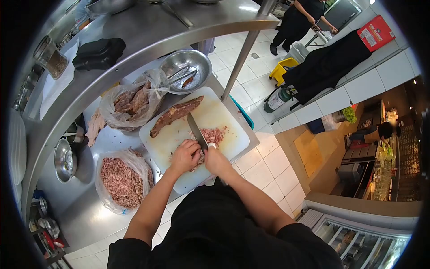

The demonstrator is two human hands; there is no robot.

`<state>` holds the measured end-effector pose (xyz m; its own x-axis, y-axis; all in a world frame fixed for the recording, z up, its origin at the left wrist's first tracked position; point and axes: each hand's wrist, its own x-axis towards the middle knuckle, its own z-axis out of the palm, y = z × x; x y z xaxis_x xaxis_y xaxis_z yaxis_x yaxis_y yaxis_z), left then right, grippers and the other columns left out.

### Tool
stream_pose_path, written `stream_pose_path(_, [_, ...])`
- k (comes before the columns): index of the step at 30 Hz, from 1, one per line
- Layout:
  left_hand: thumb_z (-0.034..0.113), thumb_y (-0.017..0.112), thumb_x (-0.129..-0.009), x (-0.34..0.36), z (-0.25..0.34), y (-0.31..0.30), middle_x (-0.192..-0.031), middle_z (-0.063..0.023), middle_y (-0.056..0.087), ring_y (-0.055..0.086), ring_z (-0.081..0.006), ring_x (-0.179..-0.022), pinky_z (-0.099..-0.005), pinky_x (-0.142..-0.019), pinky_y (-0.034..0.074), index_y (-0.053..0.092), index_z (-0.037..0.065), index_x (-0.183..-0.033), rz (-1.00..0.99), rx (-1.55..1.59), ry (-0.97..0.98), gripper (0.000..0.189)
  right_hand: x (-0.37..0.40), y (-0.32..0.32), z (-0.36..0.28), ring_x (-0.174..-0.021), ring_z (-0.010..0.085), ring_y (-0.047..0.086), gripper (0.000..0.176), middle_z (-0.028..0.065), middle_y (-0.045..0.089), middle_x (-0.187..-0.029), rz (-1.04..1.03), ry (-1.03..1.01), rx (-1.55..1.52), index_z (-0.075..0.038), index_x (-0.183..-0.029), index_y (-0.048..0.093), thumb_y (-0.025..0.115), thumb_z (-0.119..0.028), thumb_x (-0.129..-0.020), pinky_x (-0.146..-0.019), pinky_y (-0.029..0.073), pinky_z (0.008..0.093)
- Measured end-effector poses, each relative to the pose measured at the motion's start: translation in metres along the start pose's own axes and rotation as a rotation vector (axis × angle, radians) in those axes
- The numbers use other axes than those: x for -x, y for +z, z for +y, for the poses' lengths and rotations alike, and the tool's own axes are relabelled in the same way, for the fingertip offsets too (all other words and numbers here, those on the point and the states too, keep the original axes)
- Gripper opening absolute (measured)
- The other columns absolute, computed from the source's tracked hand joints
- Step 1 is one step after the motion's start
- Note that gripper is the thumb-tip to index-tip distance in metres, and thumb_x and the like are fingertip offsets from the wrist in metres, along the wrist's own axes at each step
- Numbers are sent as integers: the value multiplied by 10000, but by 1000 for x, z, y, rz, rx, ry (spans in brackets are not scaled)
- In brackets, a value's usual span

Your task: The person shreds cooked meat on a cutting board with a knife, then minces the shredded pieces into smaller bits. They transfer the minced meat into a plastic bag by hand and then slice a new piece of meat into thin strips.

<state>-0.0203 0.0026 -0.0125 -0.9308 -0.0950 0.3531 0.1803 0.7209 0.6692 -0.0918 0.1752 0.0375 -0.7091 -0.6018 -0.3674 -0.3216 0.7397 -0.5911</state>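
My right hand (217,160) grips a kitchen knife (196,131), its blade pointing away from me over a white cutting board (237,143). Just left of the blade, my left hand (185,156) has its fingers curled down onto meat, mostly hidden beneath them. Chopped meat (214,135) lies in a small heap right of the knife. Across the board's far left part rests a long browned piece of meat (176,117), apart from both hands.
Left of the board are a plastic bag of large meat pieces (134,102) and a bag of finely chopped meat (122,179). A metal bowl (204,65) with tongs stands behind. A steel shelf (148,47) overhangs the counter. Another person (302,20) stands far right.
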Motion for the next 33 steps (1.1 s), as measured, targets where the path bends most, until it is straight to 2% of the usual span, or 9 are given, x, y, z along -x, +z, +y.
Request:
stream_pose_path(4, [78, 746, -892, -1, 5, -14, -1106, -125, 732, 671, -351, -1086, -440, -950, 570, 732, 17, -1000, 66, -13, 42, 124, 8, -31, -12, -999, 529, 746, 224, 387, 733, -1018, -16, -8, 66, 111, -1106, 613, 506, -66, -1019, -868, 582, 602])
stream_pose_path(9, [63, 733, -900, 1, -4, -13, -1092, -129, 720, 662, -353, -1056, -440, -929, 566, 717, 17, -1013, -36, -22, -16, 123, 38, -50, -35, -995, 526, 751, 207, 378, 740, -1030, -174, -28, 187, 100, -1113, 622, 523, -44, -1001, -872, 589, 600])
stream_pose_path(16, [61, 738, -887, 12, -8, -3, -1117, -129, 731, 673, -346, -1065, -435, -933, 572, 722, 20, -1001, 59, -14, -32, 122, -13, -7, -4, -996, 515, 755, 208, 341, 757, -1030, -94, -104, 172, 82, -1128, 619, 514, -46, -1004, -871, 596, 594])
stream_pose_path(19, [61, 738, -884, 13, -8, -2, -1121, -127, 734, 678, -343, -1071, -435, -930, 575, 723, 24, -1005, 74, -12, -38, 128, 13, -38, -25, -996, 517, 753, 201, 341, 755, -1030, -175, -74, 200, 73, -1125, 617, 517, -51, -1001, -859, 595, 600])
stream_pose_path(21, [61, 737, -883, 15, -11, -2, -1117, -125, 734, 678, -343, -1066, -435, -925, 576, 724, 25, -1007, 69, -23, -34, 129, 20, -19, -21, -997, 521, 750, 208, 345, 751, -1022, -161, -1, 198, 78, -1137, 605, 517, -49, -998, -858, 591, 601])
stream_pose_path(23, [61, 737, -883, 13, -12, -1, -1112, -124, 734, 678, -342, -1061, -434, -920, 577, 724, 26, -1008, 72, -31, -27, 131, 8, 12, -4, -941, 560, 731, 214, 392, 724, -943, -36, -38, 176, 133, -1099, 586, 529, -55, -1012, -807, 573, 629])
stream_pose_path(27, [61, 741, -875, 14, -8, -1, -1102, -120, 732, 678, -343, -1050, -434, -912, 579, 718, 24, -995, 70, -18, -31, 127, -10, -16, -10, -938, 563, 729, 224, 389, 726, -938, -65, -145, 73, 128, -1083, 594, 510, -75, -1042, -819, 569, 644])
stream_pose_path(29, [62, 743, -873, 13, -10, -2, -1097, -119, 732, 678, -344, -1047, -434, -910, 580, 717, 24, -993, 82, -24, -27, 129, 20, -24, -18, -1002, 541, 742, 217, 385, 731, -1030, -157, -8, 120, 94, -1135, 599, 513, -65, -1015, -872, 584, 620])
stream_pose_path(33, [73, 745, -876, 11, -10, -1, -1093, -117, 733, 676, -341, -1061, -433, -920, 574, 724, 31, -992, 68, -24, -34, 126, -4, 15, -8, -967, 541, 742, 223, 391, 728, -998, -39, -23, 140, 98, -1102, 619, 549, -102, -1034, -865, 582, 626])
